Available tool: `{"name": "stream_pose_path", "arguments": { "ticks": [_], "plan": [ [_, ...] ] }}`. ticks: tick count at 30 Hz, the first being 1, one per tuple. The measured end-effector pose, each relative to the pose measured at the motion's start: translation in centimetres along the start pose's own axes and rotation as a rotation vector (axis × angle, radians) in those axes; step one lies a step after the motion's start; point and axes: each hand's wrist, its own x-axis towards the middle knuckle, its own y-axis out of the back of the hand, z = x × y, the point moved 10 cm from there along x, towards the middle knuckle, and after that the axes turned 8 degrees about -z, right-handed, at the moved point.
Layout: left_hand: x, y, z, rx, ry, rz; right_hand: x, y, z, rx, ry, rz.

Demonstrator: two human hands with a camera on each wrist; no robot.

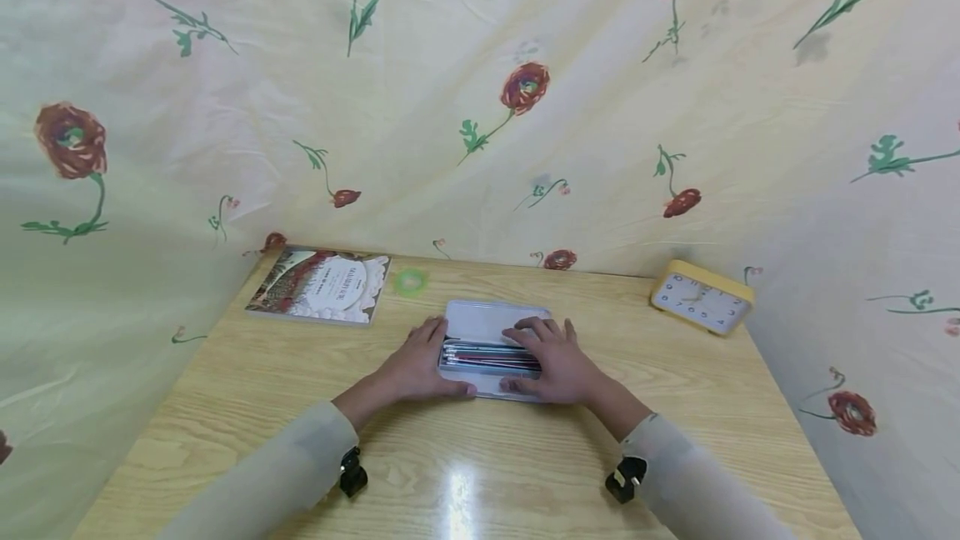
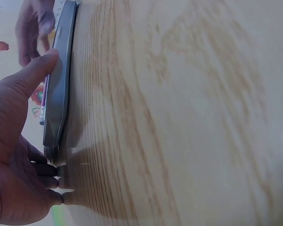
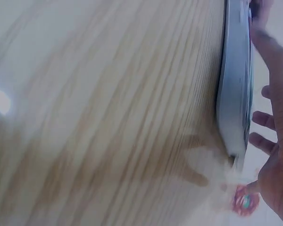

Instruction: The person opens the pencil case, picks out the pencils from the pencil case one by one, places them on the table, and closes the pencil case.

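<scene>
An open pencil case (image 1: 497,319) lies on the table, its pale lid panels spread toward the far and near sides. Several pencils (image 1: 491,357) lie side by side in its middle tray. At the left end my left hand (image 1: 422,367) holds the case, thumb on the near panel and fingers round the far side. In the left wrist view the thumb (image 2: 42,66) rests on the case's upper edge. My right hand (image 1: 558,365) is spread over the right end, covering part of the pencils. Its fingers (image 3: 263,120) look loosely bent beside the case in the right wrist view.
A booklet with a floral cover (image 1: 322,283) lies at the back left, with a green ring-shaped roll (image 1: 410,282) beside it. At the back right stands a yellow clock (image 1: 701,298). Flowered cloth (image 1: 420,107) hangs behind the wooden table (image 1: 465,457).
</scene>
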Motion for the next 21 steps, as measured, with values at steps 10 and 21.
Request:
{"name": "stream_pose_path", "arguments": {
  "ticks": [10, 21],
  "plan": [
    [0.0, 0.1, 0.1, 0.014, 0.002, -0.007, 2.4, 0.2, -3.7, -0.059, 0.066, 0.062],
    [0.0, 0.1, 0.0, 0.0, -0.007, -0.003, 3.5, 0.0, -4.6, -0.081, 0.032, 0.046]
  ]
}}
